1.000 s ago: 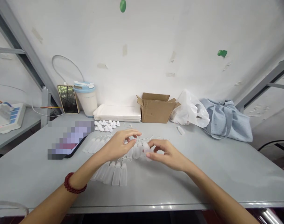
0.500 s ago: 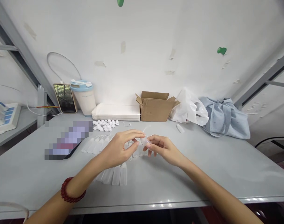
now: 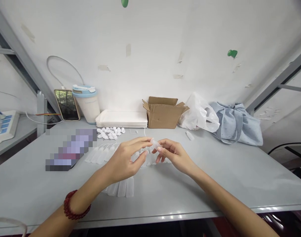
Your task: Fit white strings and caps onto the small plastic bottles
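Observation:
A small translucent plastic sleeve with a thin pale strap sits between the thumb and fingers of my right hand, above the table. My left hand is beside its upper end, fingers stretched and thumb apart; whether the fingertips touch the sleeve I cannot tell. Under and around my hands lie several similar translucent sleeves: a row at the left, more behind my fingers, and a group nearer the front edge. White small caps are heaped behind my left hand.
On the grey table a blurred-out flat device lies left. Along the wall stand a propped phone, a lidded cup, white trays, a cardboard box, a plastic bag and a blue cloth bag. One loose sleeve lies before the plastic bag.
The sleeve in my right hand has come up slightly and shows more clearly, its strap now pointing up and left. My left hand has barely moved. The whole view has shifted a little.

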Demonstrator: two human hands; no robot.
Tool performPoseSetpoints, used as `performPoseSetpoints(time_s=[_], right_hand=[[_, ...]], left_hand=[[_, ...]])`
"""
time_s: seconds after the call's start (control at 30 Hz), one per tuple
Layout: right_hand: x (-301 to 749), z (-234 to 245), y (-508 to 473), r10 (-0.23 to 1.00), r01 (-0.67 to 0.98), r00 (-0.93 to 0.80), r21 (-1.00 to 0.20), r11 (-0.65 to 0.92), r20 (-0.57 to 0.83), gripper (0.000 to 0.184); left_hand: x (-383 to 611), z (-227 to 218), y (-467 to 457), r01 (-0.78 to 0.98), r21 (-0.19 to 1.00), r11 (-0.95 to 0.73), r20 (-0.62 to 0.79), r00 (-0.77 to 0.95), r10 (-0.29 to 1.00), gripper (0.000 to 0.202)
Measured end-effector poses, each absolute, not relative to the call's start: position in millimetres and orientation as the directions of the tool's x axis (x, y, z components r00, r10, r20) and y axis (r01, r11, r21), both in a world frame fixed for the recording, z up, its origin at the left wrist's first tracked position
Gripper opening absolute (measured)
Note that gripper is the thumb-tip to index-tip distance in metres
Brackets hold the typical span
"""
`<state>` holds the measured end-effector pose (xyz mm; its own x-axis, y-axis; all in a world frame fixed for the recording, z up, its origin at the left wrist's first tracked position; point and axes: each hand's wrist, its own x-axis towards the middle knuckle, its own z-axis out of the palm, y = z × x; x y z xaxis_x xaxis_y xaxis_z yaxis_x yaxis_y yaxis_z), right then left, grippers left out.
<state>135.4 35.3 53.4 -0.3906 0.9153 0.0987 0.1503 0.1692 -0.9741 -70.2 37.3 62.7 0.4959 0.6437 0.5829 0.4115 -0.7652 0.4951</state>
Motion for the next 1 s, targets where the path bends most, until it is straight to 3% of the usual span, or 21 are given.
performPoseSetpoints(time_s=[0.2, 0.33, 0.57, 0.77, 1.0], right_hand=[[134.6, 50.2, 36.1, 0.924, 0.131, -0.367, -0.978, 0.160, 0.102, 0.029], [133.6, 49.2, 37.1, 0.928, 0.122, -0.360, -0.981, 0.151, 0.098, 0.030], [130.8, 47.6, 34.8, 0.925, 0.131, -0.364, -0.977, 0.167, 0.109, 0.031], [130.9, 45.6, 32.9, 0.909, 0.127, -0.385, -0.966, 0.224, 0.160, 0.041], [130.5, 46.7, 31.3, 0.922, 0.096, -0.324, -0.962, 0.257, 0.214, 0.039]], left_hand=[[-68.6, 57.7, 35.9, 0.442, 0.260, -0.858, 0.635, 0.591, 0.497, 0.029], [-68.3, 57.4, 36.8, 0.433, 0.197, -0.880, 0.651, 0.613, 0.448, 0.028], [-69.3, 56.8, 37.9, 0.429, 0.173, -0.886, 0.660, 0.618, 0.428, 0.027], [-69.9, 58.1, 36.3, 0.402, 0.235, -0.885, 0.635, 0.625, 0.453, 0.026], [-67.9, 59.6, 34.0, 0.402, 0.247, -0.882, 0.638, 0.618, 0.460, 0.027]])
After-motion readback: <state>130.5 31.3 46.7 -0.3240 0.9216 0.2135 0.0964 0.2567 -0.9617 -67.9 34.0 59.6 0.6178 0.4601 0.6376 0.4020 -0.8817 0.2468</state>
